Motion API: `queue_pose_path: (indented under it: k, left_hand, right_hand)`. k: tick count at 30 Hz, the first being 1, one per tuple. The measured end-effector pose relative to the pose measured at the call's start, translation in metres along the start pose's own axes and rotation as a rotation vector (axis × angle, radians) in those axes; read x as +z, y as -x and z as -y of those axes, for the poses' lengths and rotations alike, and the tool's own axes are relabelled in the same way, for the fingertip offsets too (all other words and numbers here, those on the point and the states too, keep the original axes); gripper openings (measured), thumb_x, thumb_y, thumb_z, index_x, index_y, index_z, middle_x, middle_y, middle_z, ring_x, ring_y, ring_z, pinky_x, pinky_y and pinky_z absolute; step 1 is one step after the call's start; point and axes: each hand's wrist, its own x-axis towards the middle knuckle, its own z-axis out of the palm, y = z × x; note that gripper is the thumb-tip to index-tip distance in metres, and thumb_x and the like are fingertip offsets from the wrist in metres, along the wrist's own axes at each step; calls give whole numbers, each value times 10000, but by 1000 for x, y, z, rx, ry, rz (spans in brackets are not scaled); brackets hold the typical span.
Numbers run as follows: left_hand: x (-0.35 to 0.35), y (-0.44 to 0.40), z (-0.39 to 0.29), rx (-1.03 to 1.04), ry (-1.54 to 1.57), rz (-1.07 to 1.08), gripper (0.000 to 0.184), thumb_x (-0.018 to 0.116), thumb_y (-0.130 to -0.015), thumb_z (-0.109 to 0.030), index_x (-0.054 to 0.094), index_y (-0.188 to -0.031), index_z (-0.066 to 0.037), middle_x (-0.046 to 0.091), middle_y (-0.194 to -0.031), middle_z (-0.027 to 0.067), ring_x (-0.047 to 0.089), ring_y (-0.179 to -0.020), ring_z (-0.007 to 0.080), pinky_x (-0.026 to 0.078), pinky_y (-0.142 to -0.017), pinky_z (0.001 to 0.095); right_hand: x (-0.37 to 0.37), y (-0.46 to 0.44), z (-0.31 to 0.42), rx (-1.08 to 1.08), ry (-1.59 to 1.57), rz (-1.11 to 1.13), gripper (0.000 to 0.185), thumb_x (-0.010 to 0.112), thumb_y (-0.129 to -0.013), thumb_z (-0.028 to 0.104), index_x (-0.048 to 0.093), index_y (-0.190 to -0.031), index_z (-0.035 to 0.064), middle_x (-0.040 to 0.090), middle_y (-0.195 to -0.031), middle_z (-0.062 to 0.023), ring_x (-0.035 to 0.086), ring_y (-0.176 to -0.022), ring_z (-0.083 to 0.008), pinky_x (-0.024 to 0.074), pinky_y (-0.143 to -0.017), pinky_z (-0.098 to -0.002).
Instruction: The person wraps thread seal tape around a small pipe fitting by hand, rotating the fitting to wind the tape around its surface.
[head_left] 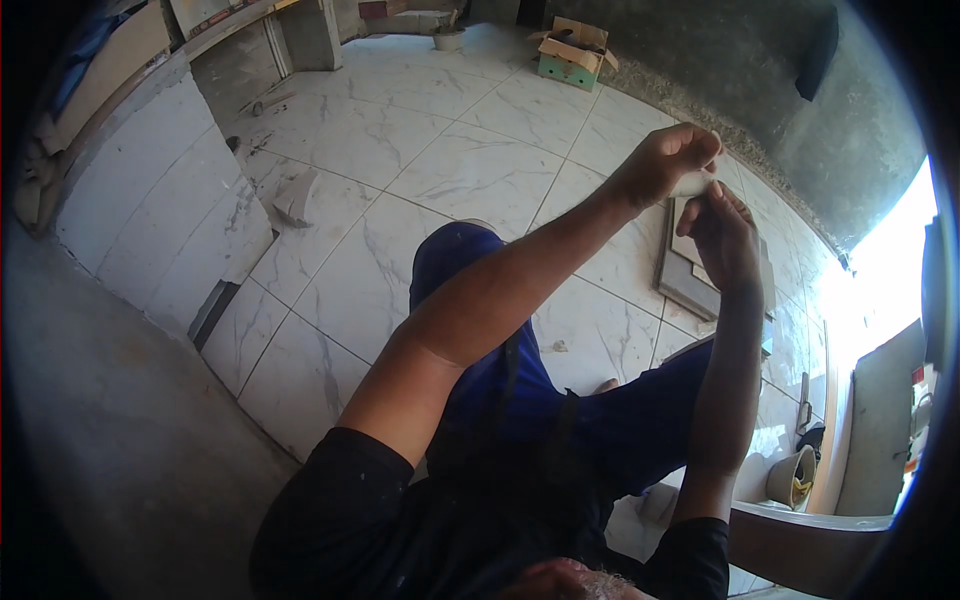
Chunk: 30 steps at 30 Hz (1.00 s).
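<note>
Both hands are raised close together at the upper right of the view, above the tiled floor (480,155). My left hand (676,160) has its fingers curled together in a pinch, with a small pale thing (693,184) at its palm side. Just below it, my right hand (722,228) has thumb and fingers bent, its fingertips touching or nearly touching the pale thing. What exactly the fingers hold is too small to make out. Behind my right hand lies a stack of flat boards or tiles (685,275) on the floor.
A green cardboard box (572,58) stands open by the back wall. A broken pale piece (296,198) lies near a white tiled block (150,200) at left. At lower right is a bucket (791,478). My knees, in blue trousers, are below my forearms.
</note>
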Motion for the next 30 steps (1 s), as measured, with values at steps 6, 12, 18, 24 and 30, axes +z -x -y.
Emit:
queue_pose_path:
  k: [6, 12, 18, 24, 30]
  left_hand:
    - [2, 1, -5, 84, 83, -73, 489, 649, -900, -492, 629, -1123, -57, 608, -945, 23, 572, -886, 120, 463, -851, 288]
    - [-1, 1, -4, 42, 59, -97, 457, 721, -860, -421, 632, -1135, -67, 619, -873, 29, 577, -889, 122, 460, -868, 293]
    - [-2, 2, -4, -4, 67, -62, 457, 753, -835, -398, 641, -1158, -95, 622, -915, 42, 582, -931, 130, 454, -883, 292]
    - [-2, 1, -3, 5, 28, -45, 427, 749, -846, -362, 644, -1158, -91, 628, -933, 55, 589, -921, 128, 466, -849, 283]
    - [-2, 3, -3, -46, 83, -10, 402, 742, -854, -340, 647, -1149, -83, 627, -911, 53, 594, -893, 129, 471, -829, 283]
  right_hand:
    - [0, -3, -4, 34, -28, 19, 285, 456, -1031, 267, 601, -1025, 22, 671, -850, -86, 653, -733, -167, 519, -721, -304]
    - [-7, -5, -8, 92, -66, 1, 259, 484, -1021, 258, 602, -1006, 28, 676, -851, -88, 659, -701, -173, 532, -669, -303]
    - [-11, -7, -11, 110, -70, -23, 247, 493, -1019, 244, 606, -1019, 24, 679, -849, -84, 660, -671, -164, 532, -619, -278]
    - [-15, -4, -6, 125, -48, -5, 225, 500, -1015, 214, 613, -1021, 20, 681, -837, -74, 652, -645, -145, 518, -588, -252]
    - [-16, -4, -7, 138, -25, 23, 224, 508, -1011, 215, 614, -1020, 18, 680, -835, -79, 650, -649, -145, 515, -596, -251]
